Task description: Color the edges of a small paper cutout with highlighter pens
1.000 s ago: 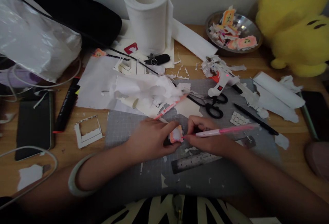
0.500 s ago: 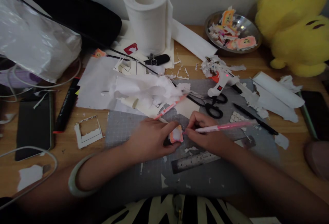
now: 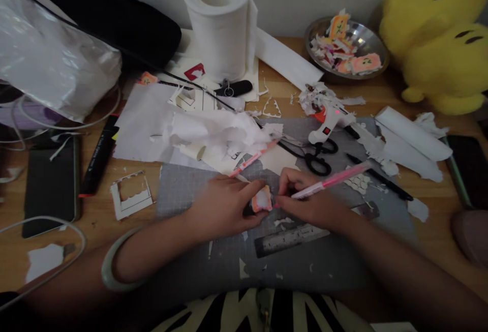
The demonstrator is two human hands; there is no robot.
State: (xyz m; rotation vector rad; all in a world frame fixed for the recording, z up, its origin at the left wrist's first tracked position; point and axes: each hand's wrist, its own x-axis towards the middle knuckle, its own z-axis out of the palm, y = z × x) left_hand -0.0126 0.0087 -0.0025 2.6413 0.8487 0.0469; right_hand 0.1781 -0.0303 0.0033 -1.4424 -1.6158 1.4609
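Between the thumb and fingers of my left hand [image 3: 224, 202] is a small paper piece [image 3: 262, 199], white in the middle with an orange and pink border. My right hand [image 3: 305, 197] grips a pink marker [image 3: 331, 179], its tip at the right edge of that piece and its back end slanting up to the right. Both hands are over a grey cutting mat [image 3: 183, 189]. A second, orange-pink marker [image 3: 253, 159] lies just beyond my left hand. Below my right hand, a metal ruler [image 3: 292, 238] rests on the mat among paper scraps.
Black-handled scissors [image 3: 318, 159] and a white glue gun [image 3: 330, 121] lie beyond my right hand. Farther back stand a paper roll [image 3: 217, 32] and a steel bowl [image 3: 371, 42] holding coloured paper pieces. A phone [image 3: 51, 184] and a black marker [image 3: 98, 156] are at left; yellow plush toys [image 3: 438, 47] sit at right.
My right hand has shifted slightly, and the pink marker now tilts more steeply, its tip lower along the paper piece's right edge. My left hand stays in place.
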